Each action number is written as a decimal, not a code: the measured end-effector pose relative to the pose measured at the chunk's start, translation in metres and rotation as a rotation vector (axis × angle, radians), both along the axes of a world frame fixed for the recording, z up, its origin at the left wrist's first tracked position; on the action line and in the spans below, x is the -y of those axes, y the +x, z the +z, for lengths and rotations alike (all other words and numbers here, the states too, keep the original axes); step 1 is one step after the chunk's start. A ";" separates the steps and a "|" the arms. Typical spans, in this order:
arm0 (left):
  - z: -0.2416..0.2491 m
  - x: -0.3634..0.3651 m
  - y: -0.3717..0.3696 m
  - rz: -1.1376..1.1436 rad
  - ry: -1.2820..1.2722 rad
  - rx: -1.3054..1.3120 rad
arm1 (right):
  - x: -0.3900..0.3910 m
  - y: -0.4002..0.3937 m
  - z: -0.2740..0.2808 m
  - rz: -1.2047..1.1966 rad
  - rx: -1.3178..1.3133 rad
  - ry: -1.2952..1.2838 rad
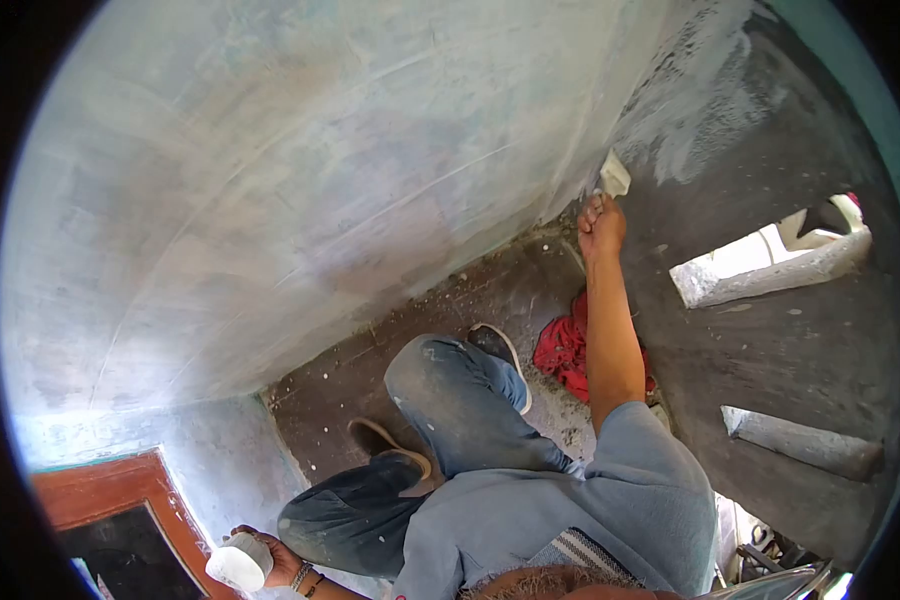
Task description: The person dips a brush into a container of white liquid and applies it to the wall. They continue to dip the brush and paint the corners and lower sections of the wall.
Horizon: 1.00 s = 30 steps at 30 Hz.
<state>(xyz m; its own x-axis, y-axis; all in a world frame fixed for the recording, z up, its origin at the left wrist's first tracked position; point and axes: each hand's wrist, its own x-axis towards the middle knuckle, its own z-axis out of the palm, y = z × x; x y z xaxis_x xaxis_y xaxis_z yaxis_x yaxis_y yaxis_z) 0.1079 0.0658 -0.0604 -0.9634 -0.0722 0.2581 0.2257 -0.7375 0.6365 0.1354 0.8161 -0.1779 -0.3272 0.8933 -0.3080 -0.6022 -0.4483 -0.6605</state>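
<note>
Item: wall coating in a room corner, seen from above.

Progress: the broad left wall [270, 180] looks smoothed over nearly all its face, pale with faint sweep marks. The dark right wall [770, 330] carries a pale patch only at its far upper part, beside the corner; by this judgement most of it is left uncoated.

Right hand [601, 225]: raised to the far corner, fingers closed around the handle of a small white scraper [615, 176], whose blade meets the corner seam.

Left hand [270, 560]: low at near left, fingers wrapped round a white cup [238, 563], held clear of the wall.

Also present: red cloth [562, 350] on the floor [470, 300] beside the right forearm; red-brown door frame [100, 490] at near left.
</note>
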 end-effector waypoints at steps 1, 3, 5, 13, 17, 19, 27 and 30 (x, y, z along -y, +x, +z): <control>0.000 0.000 0.001 -0.007 0.018 0.000 | 0.010 0.003 0.034 -0.054 -0.070 0.050; -0.002 -0.002 0.001 -0.011 0.048 -0.010 | 0.035 0.015 0.105 -0.064 -0.140 0.202; -0.005 -0.004 -0.003 -0.017 0.086 -0.029 | 0.054 0.033 0.144 -0.089 -0.149 0.349; -0.015 0.012 0.012 -0.013 0.276 -0.045 | 0.123 0.094 0.105 0.021 0.074 0.410; -0.011 0.017 0.026 0.012 0.321 -0.047 | 0.187 0.117 0.049 0.231 0.175 0.214; -0.019 0.025 0.024 0.020 0.285 -0.090 | 0.211 0.118 0.045 0.256 0.247 0.228; -0.011 0.030 0.031 0.297 0.401 0.154 | 0.270 0.057 0.132 0.405 0.153 0.900; 0.010 0.026 0.023 0.235 0.462 0.067 | 0.322 0.024 0.181 0.465 -0.019 1.006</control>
